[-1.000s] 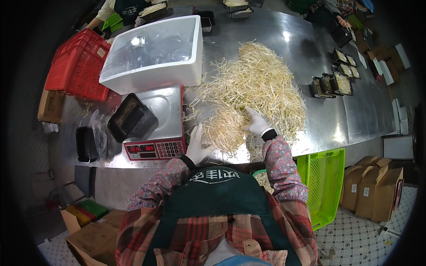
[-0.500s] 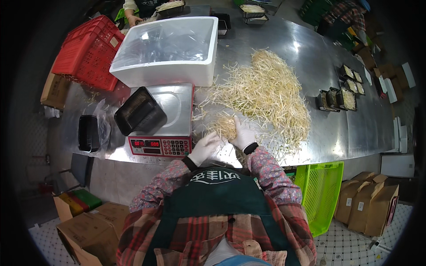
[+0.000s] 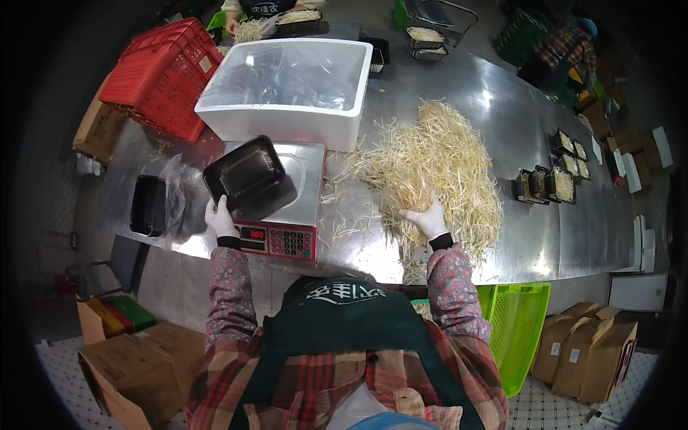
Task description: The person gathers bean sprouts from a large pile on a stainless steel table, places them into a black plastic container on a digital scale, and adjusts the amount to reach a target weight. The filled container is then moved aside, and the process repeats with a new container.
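Observation:
My gloved left hand (image 3: pixel 221 215) grips the near edge of a black plastic tray (image 3: pixel 247 172), which is tilted over the steel pan of a red-trimmed weighing scale (image 3: pixel 304 186). The tray holds no sprouts that I can see. At the near left side of a big heap of bean sprouts (image 3: pixel 451 154), my gloved right hand (image 3: pixel 428 217) has its thumb and fingers apart, touching the sprouts. Its fingertips are partly buried among the strands. Left of the scale lies another black tray (image 3: pixel 148 206) beside crumpled clear plastic (image 3: pixel 174 197).
A white foam box (image 3: pixel 287 122) holding clear film stands behind the scale, next to a red crate (image 3: pixel 161 79). Filled trays (image 3: pixel 562 184) sit at the right. Below the table edge are a green crate (image 3: pixel 516 330) and cartons (image 3: pixel 584 351). Other people work at the far side.
My hands have parted. The left went from the sprouts to the tray on the scale and has lifted its edge; the right moved right, into the heap. The view has shifted slightly.

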A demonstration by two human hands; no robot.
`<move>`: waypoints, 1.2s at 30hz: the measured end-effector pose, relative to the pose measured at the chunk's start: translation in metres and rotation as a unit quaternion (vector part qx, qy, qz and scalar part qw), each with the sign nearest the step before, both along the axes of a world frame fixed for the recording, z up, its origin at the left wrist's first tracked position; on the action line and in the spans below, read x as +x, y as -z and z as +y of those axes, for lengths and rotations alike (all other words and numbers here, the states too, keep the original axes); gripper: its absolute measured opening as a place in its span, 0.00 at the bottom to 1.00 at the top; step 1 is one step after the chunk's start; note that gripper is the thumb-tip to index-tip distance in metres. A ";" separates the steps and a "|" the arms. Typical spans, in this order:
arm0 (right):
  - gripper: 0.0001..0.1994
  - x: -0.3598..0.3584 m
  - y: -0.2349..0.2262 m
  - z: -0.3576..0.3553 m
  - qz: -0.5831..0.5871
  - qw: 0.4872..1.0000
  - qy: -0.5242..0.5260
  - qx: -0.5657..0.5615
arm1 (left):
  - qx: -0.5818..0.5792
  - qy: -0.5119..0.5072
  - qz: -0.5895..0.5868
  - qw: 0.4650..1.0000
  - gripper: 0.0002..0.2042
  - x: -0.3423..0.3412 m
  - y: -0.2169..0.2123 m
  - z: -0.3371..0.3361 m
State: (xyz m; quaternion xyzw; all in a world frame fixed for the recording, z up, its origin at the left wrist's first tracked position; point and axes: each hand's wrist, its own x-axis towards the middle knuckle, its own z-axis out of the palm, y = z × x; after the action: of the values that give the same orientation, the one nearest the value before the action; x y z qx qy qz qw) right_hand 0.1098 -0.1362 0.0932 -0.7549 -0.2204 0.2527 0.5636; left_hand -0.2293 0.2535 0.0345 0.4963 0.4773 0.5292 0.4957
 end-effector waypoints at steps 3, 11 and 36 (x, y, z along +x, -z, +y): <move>0.47 0.000 -0.016 0.007 -0.120 0.991 -0.055 -0.016 | 0.028 -0.013 -0.124 0.992 0.10 0.059 -0.029 -0.020; 0.36 -0.039 -0.113 0.099 -0.410 0.861 -0.175 -0.246 | 0.475 0.130 0.185 0.851 0.27 0.156 -0.152 -0.127; 0.43 -0.078 -0.066 0.232 -0.283 0.844 -0.455 0.027 | 0.331 0.342 0.499 0.724 0.31 0.047 -0.088 -0.069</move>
State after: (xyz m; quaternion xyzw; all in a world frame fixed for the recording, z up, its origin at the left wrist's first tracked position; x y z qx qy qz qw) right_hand 0.0313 0.0955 0.1588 -0.5934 -0.6955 0.2501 0.3187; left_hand -0.1827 0.1848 0.1228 0.9509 0.2483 0.1239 0.1371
